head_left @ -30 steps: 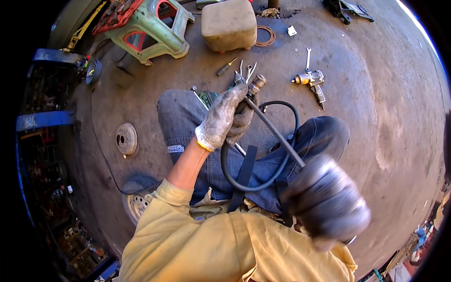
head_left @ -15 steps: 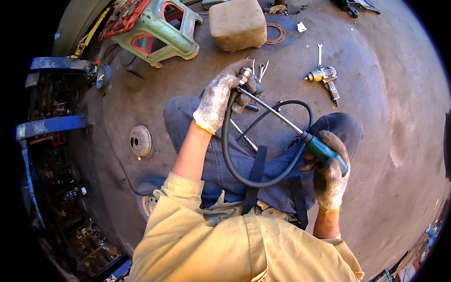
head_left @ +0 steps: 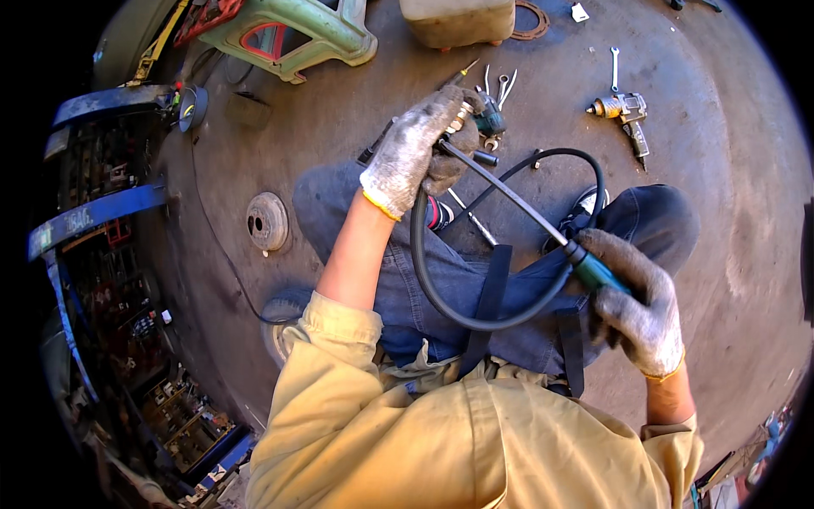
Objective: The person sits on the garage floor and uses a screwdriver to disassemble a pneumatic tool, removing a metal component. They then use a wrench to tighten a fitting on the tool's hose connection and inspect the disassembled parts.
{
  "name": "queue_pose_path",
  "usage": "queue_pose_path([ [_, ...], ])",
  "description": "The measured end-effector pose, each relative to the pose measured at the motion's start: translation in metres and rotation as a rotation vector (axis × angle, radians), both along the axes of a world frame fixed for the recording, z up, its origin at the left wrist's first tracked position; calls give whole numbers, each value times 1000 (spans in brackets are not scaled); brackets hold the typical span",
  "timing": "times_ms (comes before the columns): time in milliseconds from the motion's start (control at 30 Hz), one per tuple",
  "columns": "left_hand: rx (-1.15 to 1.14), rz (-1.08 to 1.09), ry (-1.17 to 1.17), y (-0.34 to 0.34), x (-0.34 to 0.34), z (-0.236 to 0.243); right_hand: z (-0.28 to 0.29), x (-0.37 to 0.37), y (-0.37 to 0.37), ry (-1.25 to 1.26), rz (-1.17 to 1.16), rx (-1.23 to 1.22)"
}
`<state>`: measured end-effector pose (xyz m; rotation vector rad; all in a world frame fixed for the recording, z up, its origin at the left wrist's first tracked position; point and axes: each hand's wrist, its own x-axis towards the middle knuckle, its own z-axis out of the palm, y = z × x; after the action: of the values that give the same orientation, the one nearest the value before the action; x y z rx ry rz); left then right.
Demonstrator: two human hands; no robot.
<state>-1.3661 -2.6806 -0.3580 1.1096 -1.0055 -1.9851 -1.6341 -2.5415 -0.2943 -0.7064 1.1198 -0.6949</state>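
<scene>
My left hand [head_left: 409, 151], in a dirty white work glove, is closed round a metal fitting [head_left: 465, 114] on a black rubber hose [head_left: 454, 312] that loops over my crossed legs. The steel shaft [head_left: 509, 195] of a long tool runs from that fitting down to the right, to its teal handle [head_left: 600, 273]. My right hand [head_left: 638, 310], also gloved, is closed on this handle with its fingers loosely curled. Just beyond my left hand lie open-end wrenches [head_left: 502, 87], a screwdriver [head_left: 460, 75] and a teal-bodied item [head_left: 492, 120] partly hidden by the glove.
An impact gun [head_left: 627, 114] and a wrench [head_left: 615, 68] lie ahead right. A green stool [head_left: 322, 38] and square beige block [head_left: 458, 19] stand ahead. A round metal part [head_left: 266, 222] sits left. Blue steel arms [head_left: 93, 220] with cluttered shelves run along the left edge.
My right hand, blurred and lower a second ago, is now higher, its teal handle showing. My left hand stays at the fitting. The whole view has shifted, floor items appearing farther right and slightly higher.
</scene>
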Motion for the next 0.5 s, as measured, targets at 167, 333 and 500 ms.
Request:
queue_pose_path([
  [167, -65, 52, -190, 10, 11, -22, 30, 18, -32, 124, 100, 195],
  [333, -99, 128, -191, 11, 24, -33, 33, 34, -48, 564, 447, -480],
  [500, -161, 47, -294, 11, 37, -35, 55, 47, -64, 723, 588, -507],
])
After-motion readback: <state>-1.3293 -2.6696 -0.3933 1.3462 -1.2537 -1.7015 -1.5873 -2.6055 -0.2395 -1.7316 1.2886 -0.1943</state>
